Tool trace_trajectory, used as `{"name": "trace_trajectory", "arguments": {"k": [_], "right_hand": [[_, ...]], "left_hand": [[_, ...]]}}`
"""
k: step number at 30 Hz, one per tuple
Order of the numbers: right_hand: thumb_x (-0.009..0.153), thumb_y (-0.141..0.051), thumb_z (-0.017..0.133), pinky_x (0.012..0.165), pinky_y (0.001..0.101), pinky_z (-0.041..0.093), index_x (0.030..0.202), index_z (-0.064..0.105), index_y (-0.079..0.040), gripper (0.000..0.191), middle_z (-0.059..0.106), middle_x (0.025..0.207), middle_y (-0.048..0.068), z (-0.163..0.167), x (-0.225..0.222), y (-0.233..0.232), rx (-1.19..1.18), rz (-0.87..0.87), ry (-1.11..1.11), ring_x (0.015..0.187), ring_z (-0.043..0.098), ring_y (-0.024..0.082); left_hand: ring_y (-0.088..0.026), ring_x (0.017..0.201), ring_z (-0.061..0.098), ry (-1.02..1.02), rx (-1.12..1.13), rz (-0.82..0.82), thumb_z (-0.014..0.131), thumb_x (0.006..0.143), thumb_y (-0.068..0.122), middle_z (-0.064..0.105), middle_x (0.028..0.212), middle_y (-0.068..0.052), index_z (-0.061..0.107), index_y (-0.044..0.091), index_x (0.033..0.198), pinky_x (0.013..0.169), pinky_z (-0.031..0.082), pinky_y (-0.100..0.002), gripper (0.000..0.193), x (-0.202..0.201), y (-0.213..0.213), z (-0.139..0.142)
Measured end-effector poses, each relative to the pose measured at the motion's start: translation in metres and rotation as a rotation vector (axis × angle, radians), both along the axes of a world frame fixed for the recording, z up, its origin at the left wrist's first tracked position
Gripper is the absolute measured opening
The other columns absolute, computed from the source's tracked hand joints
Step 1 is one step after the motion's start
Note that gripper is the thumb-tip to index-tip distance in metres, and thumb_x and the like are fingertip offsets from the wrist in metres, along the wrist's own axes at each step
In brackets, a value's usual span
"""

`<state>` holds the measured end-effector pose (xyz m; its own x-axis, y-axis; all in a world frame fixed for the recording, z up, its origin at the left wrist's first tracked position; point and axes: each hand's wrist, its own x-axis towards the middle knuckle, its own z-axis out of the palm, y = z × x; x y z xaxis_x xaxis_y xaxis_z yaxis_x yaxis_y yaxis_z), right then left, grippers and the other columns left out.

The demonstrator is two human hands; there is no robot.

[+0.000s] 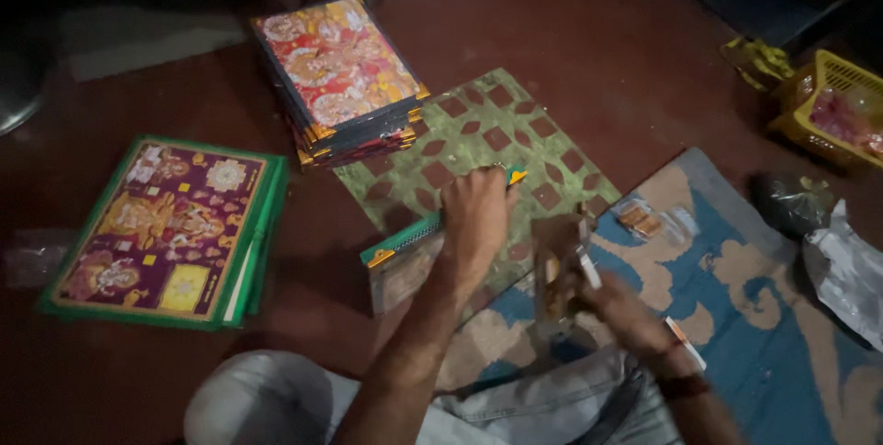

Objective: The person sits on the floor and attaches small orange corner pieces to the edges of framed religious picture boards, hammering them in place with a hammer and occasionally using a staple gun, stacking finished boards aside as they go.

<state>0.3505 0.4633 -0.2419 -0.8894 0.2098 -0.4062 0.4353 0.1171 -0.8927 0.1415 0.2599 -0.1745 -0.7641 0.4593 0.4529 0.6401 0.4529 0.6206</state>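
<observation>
My left hand (475,215) is closed over the top edge of a green-bordered framed picture (405,261) that stands tilted on the floor in front of my knees. My right hand (602,298) grips a small metal tool (561,266), a stapler-like shape, held just right of the frame. Under both hands lies a green lattice-patterned sheet (487,132).
A stack of red and gold framed pictures (338,77) lies behind the sheet. A pile of green-edged pictures (166,229) lies at left. A blue and tan mat (754,316), small packets (644,218), a yellow basket (832,109) and crumpled bags (828,233) are at right.
</observation>
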Motion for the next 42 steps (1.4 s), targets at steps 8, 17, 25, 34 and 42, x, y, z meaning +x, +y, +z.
{"name": "trace_trajectory", "arguments": {"k": [8,17,25,34,42], "right_hand": [[0.096,-0.060,0.046,0.071,0.0414,0.058,0.096,0.075,-0.002,0.065,0.075,0.076,0.012,0.160,-0.065,-0.034,0.690,0.147,-0.155,0.074,0.074,0.024],[0.096,-0.068,0.042,0.060,0.0424,0.054,0.097,0.069,-0.004,0.069,0.067,0.065,0.014,0.197,-0.096,-0.056,0.872,0.255,-0.255,0.061,0.069,0.026],[0.098,-0.071,0.037,0.058,0.0436,0.055,0.097,0.075,-0.005,0.076,0.067,0.066,0.013,0.198,-0.112,-0.053,0.866,0.302,-0.391,0.060,0.066,0.024],[0.095,-0.067,0.028,0.061,0.0426,0.061,0.114,0.063,-0.008,0.071,0.074,0.065,0.012,0.206,-0.127,-0.073,0.914,0.337,-0.291,0.057,0.076,0.022],[0.099,-0.063,0.037,0.059,0.0507,0.055,0.118,0.058,0.002,0.072,0.065,0.060,0.020,0.172,-0.120,-0.060,1.174,0.253,-0.047,0.059,0.069,0.035]], "left_hand": [[-0.042,0.081,0.072,-0.079,-0.040,0.015,0.076,0.089,0.027,0.073,0.084,-0.021,0.072,0.004,0.087,0.070,0.055,-0.054,0.024,-0.002,0.003,0.004],[-0.043,0.080,0.073,-0.067,-0.001,0.017,0.078,0.084,0.024,0.073,0.082,-0.022,0.072,0.004,0.086,0.070,0.055,-0.054,0.021,-0.004,0.003,0.000],[-0.041,0.078,0.073,-0.068,-0.048,0.031,0.076,0.086,0.023,0.073,0.082,-0.021,0.072,0.003,0.084,0.069,0.056,-0.052,0.020,-0.005,0.005,0.002],[-0.038,0.079,0.075,-0.034,-0.100,0.073,0.071,0.090,0.017,0.073,0.084,-0.019,0.072,0.004,0.086,0.066,0.057,-0.049,0.014,-0.003,0.008,-0.001],[-0.038,0.085,0.074,-0.038,-0.075,0.071,0.073,0.088,0.020,0.074,0.089,-0.018,0.072,0.006,0.089,0.072,0.056,-0.050,0.014,-0.002,0.006,-0.004]]}}
